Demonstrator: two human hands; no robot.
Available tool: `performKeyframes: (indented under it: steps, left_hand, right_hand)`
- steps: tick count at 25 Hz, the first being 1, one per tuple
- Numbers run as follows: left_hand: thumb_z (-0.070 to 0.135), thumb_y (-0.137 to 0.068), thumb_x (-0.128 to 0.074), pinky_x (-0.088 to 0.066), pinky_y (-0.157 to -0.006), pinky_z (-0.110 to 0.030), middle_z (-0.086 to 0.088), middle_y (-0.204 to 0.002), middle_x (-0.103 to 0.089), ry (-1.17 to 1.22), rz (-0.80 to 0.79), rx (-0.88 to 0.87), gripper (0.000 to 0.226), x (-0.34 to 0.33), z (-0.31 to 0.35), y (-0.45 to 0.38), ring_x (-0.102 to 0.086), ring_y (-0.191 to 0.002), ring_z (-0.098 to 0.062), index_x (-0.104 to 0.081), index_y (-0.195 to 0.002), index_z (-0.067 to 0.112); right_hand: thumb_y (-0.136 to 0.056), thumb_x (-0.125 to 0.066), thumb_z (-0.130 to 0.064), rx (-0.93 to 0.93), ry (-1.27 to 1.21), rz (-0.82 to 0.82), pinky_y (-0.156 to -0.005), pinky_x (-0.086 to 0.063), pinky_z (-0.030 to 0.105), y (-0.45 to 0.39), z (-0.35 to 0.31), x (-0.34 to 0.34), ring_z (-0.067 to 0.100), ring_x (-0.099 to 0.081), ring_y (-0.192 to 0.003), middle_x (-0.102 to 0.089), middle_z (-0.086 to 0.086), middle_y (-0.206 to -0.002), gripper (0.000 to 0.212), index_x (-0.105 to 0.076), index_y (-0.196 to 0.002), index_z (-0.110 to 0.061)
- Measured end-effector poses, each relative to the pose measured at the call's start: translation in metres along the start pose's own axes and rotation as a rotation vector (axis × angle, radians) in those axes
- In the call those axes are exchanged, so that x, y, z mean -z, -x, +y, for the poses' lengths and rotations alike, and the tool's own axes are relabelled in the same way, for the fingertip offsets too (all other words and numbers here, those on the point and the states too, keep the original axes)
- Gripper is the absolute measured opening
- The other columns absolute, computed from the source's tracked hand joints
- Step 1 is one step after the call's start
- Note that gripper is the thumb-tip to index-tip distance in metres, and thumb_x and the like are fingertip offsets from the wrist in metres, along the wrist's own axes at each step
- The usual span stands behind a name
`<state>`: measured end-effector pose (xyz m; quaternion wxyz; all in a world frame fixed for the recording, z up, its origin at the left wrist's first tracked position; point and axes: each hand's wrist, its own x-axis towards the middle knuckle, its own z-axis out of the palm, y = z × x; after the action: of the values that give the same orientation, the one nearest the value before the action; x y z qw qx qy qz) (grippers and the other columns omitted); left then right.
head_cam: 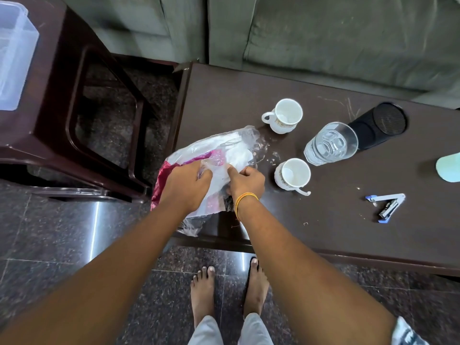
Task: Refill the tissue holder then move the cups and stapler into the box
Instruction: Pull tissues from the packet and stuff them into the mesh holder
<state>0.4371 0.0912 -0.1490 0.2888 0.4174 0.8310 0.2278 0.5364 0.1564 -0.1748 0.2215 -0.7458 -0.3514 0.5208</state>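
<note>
A clear and pink plastic pack of white tissues (224,150) lies at the left end of the dark table (348,232). My left hand (186,185) and my right hand (246,181) both grip its plastic wrapping near the opening. Two white cups stand to the right, one at the back (285,115) and one nearer (292,174). A clear glass (329,144) lies tilted beside a black mesh cylinder holder (380,124). An open blue stapler (385,205) lies further right. A clear plastic box (15,56) sits on a stool at the far left.
A dark brown plastic stool (82,125) stands left of the table. A grey-green sofa (323,33) runs along the back. A pale green object (449,168) shows at the right edge. My bare feet (229,290) stand on the dark polished floor.
</note>
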Motion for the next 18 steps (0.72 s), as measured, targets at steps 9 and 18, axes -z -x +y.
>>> performKeyframes:
  steps: [9, 18]
  left_hand:
    - [0.026, -0.093, -0.04, -0.038, -0.105, -0.059, -0.007, -0.15, -0.042, -0.069, 0.055, 0.014, 0.049, -0.013, 0.016, 0.012, -0.032, -0.141, -0.025, -0.044, -0.142, 0.029]
    - [0.033, -0.093, -0.041, -0.039, -0.103, -0.06, -0.009, -0.154, -0.035, -0.152, -0.029, 0.001, 0.051, -0.02, 0.019, 0.022, -0.027, -0.142, -0.031, -0.039, -0.144, 0.026]
  right_hand:
    - [-0.071, -0.074, -0.011, -0.045, -0.361, 0.038, -0.058, -0.049, 0.024, 0.01, -0.011, 0.015, 0.015, -0.055, -0.058, -0.061, 0.0, -0.07, 0.016, -0.059, -0.076, -0.011]
    - [-0.074, -0.08, -0.013, -0.055, -0.135, -0.147, -0.051, -0.043, 0.022, -0.001, -0.001, 0.027, 0.013, -0.052, -0.064, -0.051, -0.004, -0.071, 0.038, -0.043, -0.067, -0.019]
